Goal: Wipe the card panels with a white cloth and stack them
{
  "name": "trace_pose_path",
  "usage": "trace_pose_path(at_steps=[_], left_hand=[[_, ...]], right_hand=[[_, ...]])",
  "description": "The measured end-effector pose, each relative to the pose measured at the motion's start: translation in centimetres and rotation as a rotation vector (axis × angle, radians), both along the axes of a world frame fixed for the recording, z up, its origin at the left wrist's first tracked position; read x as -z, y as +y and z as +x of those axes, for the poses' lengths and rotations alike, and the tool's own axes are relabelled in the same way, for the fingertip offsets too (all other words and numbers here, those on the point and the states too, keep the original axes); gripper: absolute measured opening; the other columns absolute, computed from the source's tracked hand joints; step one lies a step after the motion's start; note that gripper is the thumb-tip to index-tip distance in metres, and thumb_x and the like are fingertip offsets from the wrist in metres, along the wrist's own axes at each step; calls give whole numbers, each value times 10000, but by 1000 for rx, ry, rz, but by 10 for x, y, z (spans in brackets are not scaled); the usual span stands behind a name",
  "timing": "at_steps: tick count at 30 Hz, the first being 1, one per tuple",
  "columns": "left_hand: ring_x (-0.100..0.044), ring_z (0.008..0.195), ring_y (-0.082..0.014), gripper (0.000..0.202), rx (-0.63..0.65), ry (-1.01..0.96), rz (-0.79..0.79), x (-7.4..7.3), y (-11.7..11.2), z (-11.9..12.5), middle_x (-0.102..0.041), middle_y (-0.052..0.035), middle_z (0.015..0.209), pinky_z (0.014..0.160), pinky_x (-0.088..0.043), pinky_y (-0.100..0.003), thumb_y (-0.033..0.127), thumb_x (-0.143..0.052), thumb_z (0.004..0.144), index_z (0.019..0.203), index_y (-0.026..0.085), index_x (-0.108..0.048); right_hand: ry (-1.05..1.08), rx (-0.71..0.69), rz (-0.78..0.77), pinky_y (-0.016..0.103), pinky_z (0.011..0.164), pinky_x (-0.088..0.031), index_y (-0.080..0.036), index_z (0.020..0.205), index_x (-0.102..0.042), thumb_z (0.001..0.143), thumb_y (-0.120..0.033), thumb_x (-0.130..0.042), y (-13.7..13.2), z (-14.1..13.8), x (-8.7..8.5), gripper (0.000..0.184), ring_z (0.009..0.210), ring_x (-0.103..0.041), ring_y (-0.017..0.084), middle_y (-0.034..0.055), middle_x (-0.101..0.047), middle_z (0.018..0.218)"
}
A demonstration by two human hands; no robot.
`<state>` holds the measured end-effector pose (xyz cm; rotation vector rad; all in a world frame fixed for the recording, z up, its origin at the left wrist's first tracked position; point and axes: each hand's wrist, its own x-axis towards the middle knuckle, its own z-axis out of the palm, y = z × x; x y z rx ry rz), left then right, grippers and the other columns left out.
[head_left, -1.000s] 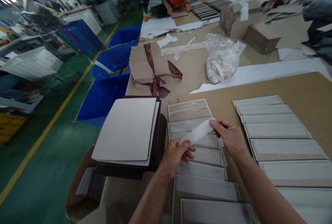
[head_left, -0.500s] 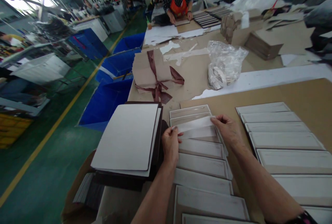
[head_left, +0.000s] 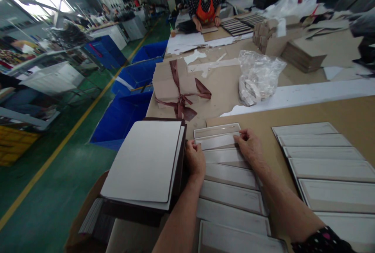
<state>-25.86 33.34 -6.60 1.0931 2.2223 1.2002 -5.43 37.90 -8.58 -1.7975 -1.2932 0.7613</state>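
My left hand (head_left: 195, 162) pinches the left end of a white paper strip (head_left: 218, 141). At its other end, the fingers of my right hand (head_left: 250, 148) are closed on the strip's right edge. The strip lies low over a dark-edged panel near the far end of an overlapping row. Below it in that row, more panels (head_left: 233, 175) carry similar pale strips with beige margins. One panel (head_left: 216, 129) at the far end shows a beige face. Close by my left hand, large white boards (head_left: 143, 159) with rounded corners lie on a dark stack.
A second row of panels (head_left: 325, 163) lies to the right on brown board. Beyond are a bundle tied with dark red ribbon (head_left: 166, 81), a clear plastic bag (head_left: 258, 77) and cardboard stacks (head_left: 307, 53). Blue bins (head_left: 123, 108) line the table's left side. A co-worker (head_left: 205, 2) stands at the far end.
Both hands have lowered the white strip from a raised, tilted position over the row onto the panel near its far end. The view has shifted slightly.
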Motion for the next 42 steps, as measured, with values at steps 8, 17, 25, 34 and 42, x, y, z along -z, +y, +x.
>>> trace_pose_path(at_steps=[8, 17, 25, 34, 42], left_hand=[[-656, 765, -186, 165, -11, 36, 50, 10, 2, -2, -683, -40, 810, 723, -493, -287, 151, -655, 800, 963, 158, -628], [-657, 757, -187, 198, -9, 102, 23, 14, 4, 0, -696, -50, 822, 723, -489, -290, 169, -658, 809, 1005, 154, -632], [-661, 787, -187, 157, 3, 186, -48, 13, 5, 0, -699, -46, 847, 732, -485, -283, 165, -634, 834, 991, 174, -634], [-591, 1058, -276, 305, 43, 260, -71, -3, 5, -2, -600, -138, 1061, 968, -469, -426, 168, -595, 825, 1125, 114, -595], [-499, 636, -199, 273, 274, 527, -168, -2, 17, -14, -526, -95, 950, 628, -520, -369, 283, -482, 789, 949, 167, -670]], right_hand=[[-34, 28, 54, 324, 691, -427, -211, 910, -623, 720, -486, -590, -1, -5, 6, 336, 689, -575, 204, 6, -629, 736], [-161, 18, 12, 313, 682, -412, -208, 954, -625, 786, -401, -602, 0, -6, 9, 256, 722, -593, 211, 16, -650, 775], [-222, -13, -37, 308, 690, -403, -202, 986, -623, 820, -327, -611, -1, -10, 2, 207, 747, -592, 211, 29, -662, 814], [-209, -26, 4, 336, 805, -454, -173, 1002, -594, 803, -214, -613, 1, -14, -5, 204, 870, -580, 226, 80, -628, 968], [-274, 12, 97, 324, 832, -481, -172, 1030, -588, 741, -8, -524, 9, -3, -23, 338, 916, -588, 203, 96, -620, 1050]])
